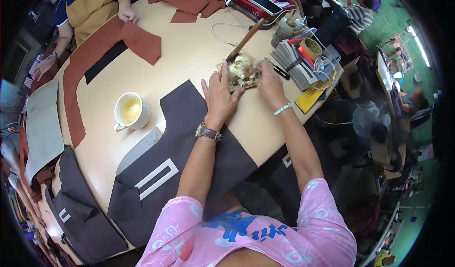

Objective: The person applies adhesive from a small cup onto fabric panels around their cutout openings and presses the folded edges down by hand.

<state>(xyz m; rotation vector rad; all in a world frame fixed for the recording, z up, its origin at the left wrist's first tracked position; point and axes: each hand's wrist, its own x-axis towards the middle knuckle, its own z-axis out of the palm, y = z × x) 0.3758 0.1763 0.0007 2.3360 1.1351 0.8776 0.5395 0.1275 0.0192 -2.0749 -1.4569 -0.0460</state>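
A lumpy, yellowish, glue-crusted pot (243, 69) stands on the table in front of me, with a brush (246, 38) leaning out of its back side, wooden handle up. My left hand (220, 95) lies against the pot's left side, fingers stretched and apart, thumb by its base. On the other side, my right hand (270, 84) has its fingers curled at the pot's right edge; its fingertips are partly hidden. Beneath my left forearm lies a dark fabric piece (189, 129) with a white-edged slot (159, 179).
A white cup (132, 110) with yellowish contents stands to the left. A person (92, 11) across the table touches a brown-red strip (78, 68). At right are a black pen (280, 71), a stack of grey cards (296, 68) and a yellow box (310, 98). A phone (259, 2) lies on a red basket.
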